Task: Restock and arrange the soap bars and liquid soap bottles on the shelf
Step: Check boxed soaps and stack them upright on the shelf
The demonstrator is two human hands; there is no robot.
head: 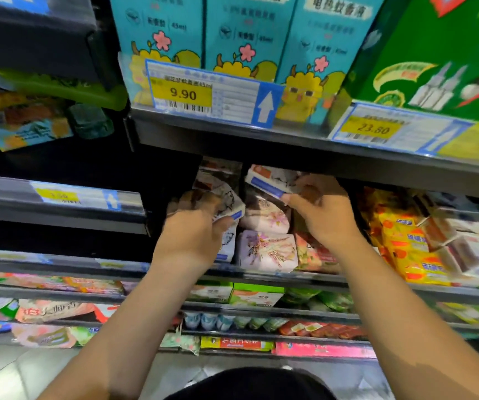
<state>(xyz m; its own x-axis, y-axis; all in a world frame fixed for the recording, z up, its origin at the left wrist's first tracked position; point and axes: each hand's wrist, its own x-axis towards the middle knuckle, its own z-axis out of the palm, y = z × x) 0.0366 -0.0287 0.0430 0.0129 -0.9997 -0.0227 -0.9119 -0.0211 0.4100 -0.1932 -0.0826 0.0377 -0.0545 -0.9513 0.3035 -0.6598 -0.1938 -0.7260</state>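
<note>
My left hand (195,226) gripped one white boxed soap bar (228,209); my right hand (319,209) pinched another boxed soap bar (270,180) above the shelf (261,277).

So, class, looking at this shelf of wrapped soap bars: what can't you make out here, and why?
All head view.
Rear soap rows: hidden under the dark upper shelf.
White blue-striped soap bar in the left hand: partly covered by it.
White blue-edged soap box in the right hand: print blurred.
Yellow price label, left rail: price blurred.
Turquoise cartoon boxes: tops cut by frame edge.
</note>
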